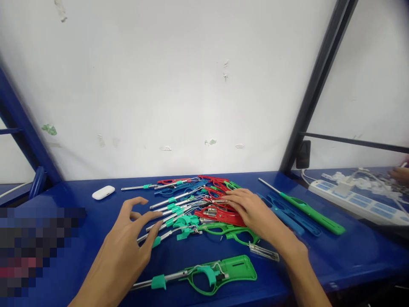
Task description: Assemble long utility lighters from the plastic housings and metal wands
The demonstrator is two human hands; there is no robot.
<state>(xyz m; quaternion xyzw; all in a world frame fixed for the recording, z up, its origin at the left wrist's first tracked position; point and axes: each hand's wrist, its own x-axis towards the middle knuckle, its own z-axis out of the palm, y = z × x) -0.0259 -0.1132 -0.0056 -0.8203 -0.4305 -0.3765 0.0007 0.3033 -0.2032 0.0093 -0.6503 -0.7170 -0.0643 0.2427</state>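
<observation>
My left hand (128, 243) is open, thumb and fingers apart, beside the metal lighter tubes (166, 202) with their teal plastic pieces (185, 220). My right hand (251, 209) rests with outstretched fingers on the pile of red lighter handle shells (220, 216); its fingertips are partly hidden. Green handle shells (243, 234) and a clear fuel tank (263, 251) lie below that hand. Nearest me lies an opened green lighter half (238, 268), with a metal tube, a teal trigger (209, 274) and white wires set in it.
A closed green stick lighter (313, 213) and blue handle shells (287, 217) lie at the right. A white earbud case (103, 192) sits at the back left. Beyond the dark frame post (316, 85) are a white power strip (358, 202) and part of another person's hand (401, 175).
</observation>
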